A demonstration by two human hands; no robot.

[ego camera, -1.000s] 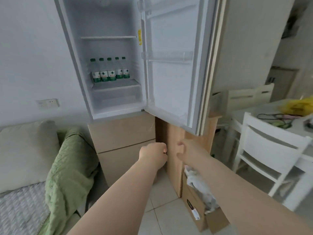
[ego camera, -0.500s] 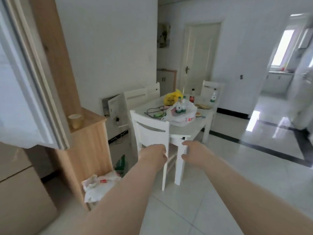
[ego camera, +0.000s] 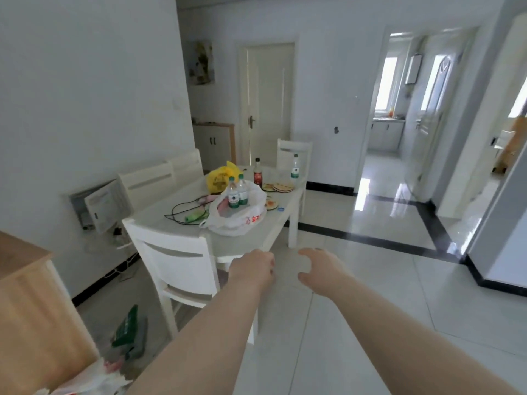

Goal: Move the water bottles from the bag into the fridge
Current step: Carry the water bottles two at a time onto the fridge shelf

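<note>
Since the frame half a second back, the fridge door has slipped out past the left edge, and the white surface [ego camera: 273, 223] has drawn nearer. Two bare forearms reach up from the bottom edge to mid-frame. The left grip [ego camera: 251, 270] is clenched into a fist around nothing. The right grip [ego camera: 319, 269], just beside it, is released, fingers loosely curved, thumb apart, empty too. Both hang over the floor tiles [ego camera: 370, 280] off the near corner of the surface, beside a white chair [ego camera: 176, 260]. A wooden cabinet [ego camera: 22, 280] fills the lower left.

Above the grips and slightly left, well apart from them, a white plastic bag [ego camera: 242, 220] lies open on the surface. Two water bottles [ego camera: 238, 192] with green caps stand upright inside it. A black cable [ego camera: 182, 209] lies left of the bag. Behind it sit a yellow bag [ego camera: 219, 178], a dark bottle [ego camera: 258, 173] with a red label, and some plates [ego camera: 282, 186]. A third water bottle [ego camera: 295, 168] stands alone at the far end. Farthest back is a closed white door [ego camera: 268, 101].
</note>
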